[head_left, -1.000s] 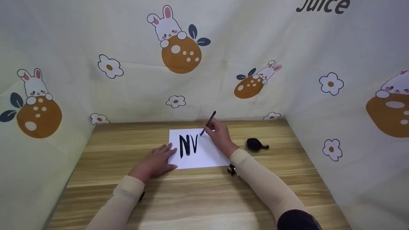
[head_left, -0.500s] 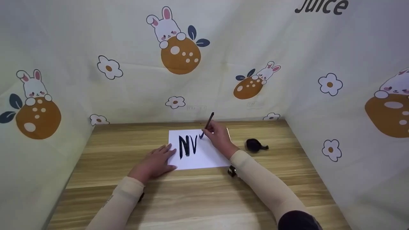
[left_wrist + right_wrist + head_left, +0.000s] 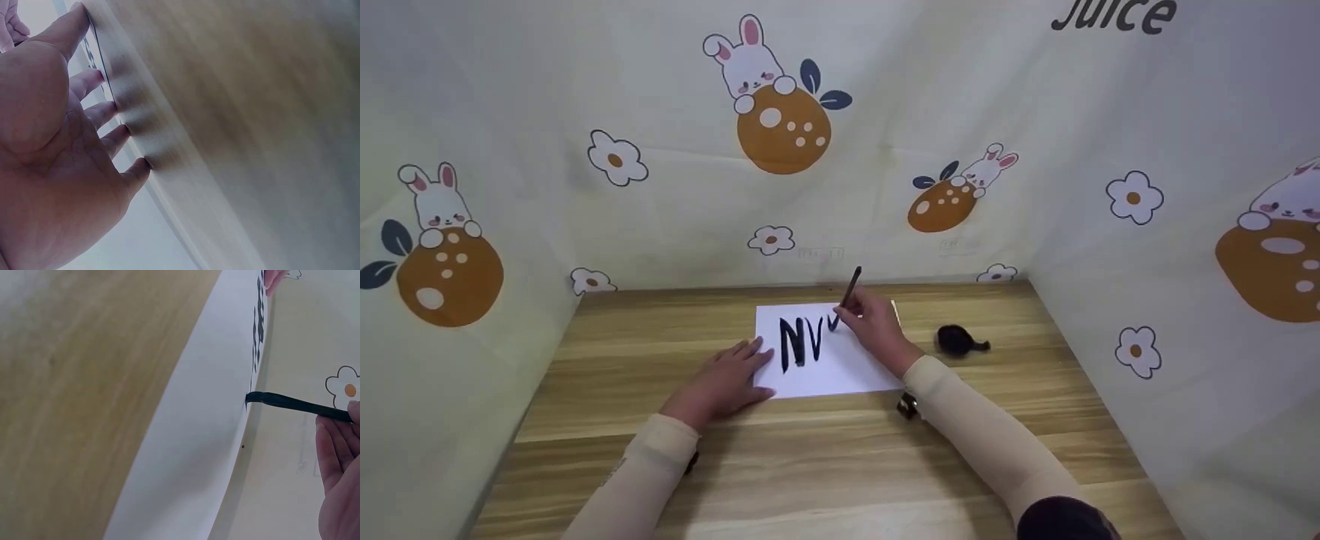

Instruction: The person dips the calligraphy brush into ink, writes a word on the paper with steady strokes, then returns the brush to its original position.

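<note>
A white sheet of paper (image 3: 844, 371) lies on the wooden table, bearing bold black strokes that read like "N" and "V". My right hand (image 3: 876, 324) pinches a dark paintbrush (image 3: 298, 405) between thumb and fingers, its shaft leaning up and to the right. In the right wrist view the bristles meet the paper at a fresh black mark, just right of the "V". My left hand (image 3: 727, 379) rests at the sheet's left edge, fingers spread and nearly straight, fingertips on the paper and the table beside it.
A small black dish with a short handle (image 3: 956, 340) sits on the table right of the paper. Behind the wooden table (image 3: 810, 465) and along both sides hangs a pale cloth (image 3: 675, 210) printed with rabbits, oranges and flowers.
The right hand has drawn the brush a little down toward me, and a short black stroke now shows beside the "V". My left hand stays in place on the sheet's edge.
</note>
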Demonstrator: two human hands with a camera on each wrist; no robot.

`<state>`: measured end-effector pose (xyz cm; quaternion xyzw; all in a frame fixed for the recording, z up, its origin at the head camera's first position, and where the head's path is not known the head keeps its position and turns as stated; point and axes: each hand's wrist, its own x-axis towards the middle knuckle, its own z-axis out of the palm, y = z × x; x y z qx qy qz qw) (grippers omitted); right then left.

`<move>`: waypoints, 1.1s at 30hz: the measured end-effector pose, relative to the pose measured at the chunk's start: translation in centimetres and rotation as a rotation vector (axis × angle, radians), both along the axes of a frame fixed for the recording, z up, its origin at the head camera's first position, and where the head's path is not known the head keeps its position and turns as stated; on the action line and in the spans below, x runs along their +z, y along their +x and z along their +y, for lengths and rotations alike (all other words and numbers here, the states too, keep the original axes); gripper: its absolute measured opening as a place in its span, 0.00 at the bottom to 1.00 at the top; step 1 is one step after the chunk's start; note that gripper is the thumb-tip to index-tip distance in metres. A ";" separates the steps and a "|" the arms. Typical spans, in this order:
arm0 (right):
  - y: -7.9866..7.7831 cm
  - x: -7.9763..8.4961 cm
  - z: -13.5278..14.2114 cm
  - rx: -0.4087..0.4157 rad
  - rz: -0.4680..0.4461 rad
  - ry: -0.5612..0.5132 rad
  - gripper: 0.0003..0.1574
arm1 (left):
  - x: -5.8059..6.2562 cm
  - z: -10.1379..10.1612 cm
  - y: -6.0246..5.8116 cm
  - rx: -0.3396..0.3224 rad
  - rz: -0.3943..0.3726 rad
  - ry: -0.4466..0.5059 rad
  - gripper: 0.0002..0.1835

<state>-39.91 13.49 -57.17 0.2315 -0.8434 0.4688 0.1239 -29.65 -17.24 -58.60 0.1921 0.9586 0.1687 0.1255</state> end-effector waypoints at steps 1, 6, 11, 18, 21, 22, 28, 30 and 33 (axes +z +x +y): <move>0.1 0.0 0.0 0.002 0.002 0.002 0.06 | 0.0 0.0 0.0 0.002 -0.003 -0.004 0.43; 0.4 0.0 0.0 0.012 -0.008 -0.006 0.05 | 0.1 0.0 -0.1 0.002 0.009 -0.007 0.42; 0.5 -0.1 0.1 0.022 -0.015 -0.007 0.04 | 0.0 0.0 -0.1 -0.012 0.030 -0.011 0.42; 1.2 0.1 0.2 0.014 -0.056 0.000 0.04 | 0.0 0.0 -0.1 -0.014 0.027 -0.024 0.42; 1.6 0.2 0.3 0.016 -0.060 0.003 0.05 | 0.0 0.0 0.0 -0.018 0.028 -0.020 0.43; 1.7 0.2 0.3 0.016 -0.056 0.007 0.05 | 0.0 0.0 0.0 -0.019 0.027 -0.023 0.43; 2.1 0.3 0.6 0.032 -0.043 0.021 0.06 | 0.0 0.0 -0.1 -0.015 0.018 -0.023 0.43; 2.3 0.4 0.7 0.034 -0.041 0.025 0.06 | -0.1 0.0 -0.1 -0.011 0.019 -0.026 0.43; 2.5 0.4 0.8 0.038 -0.034 0.031 0.06 | 0.0 0.0 0.0 -0.005 0.017 -0.032 0.43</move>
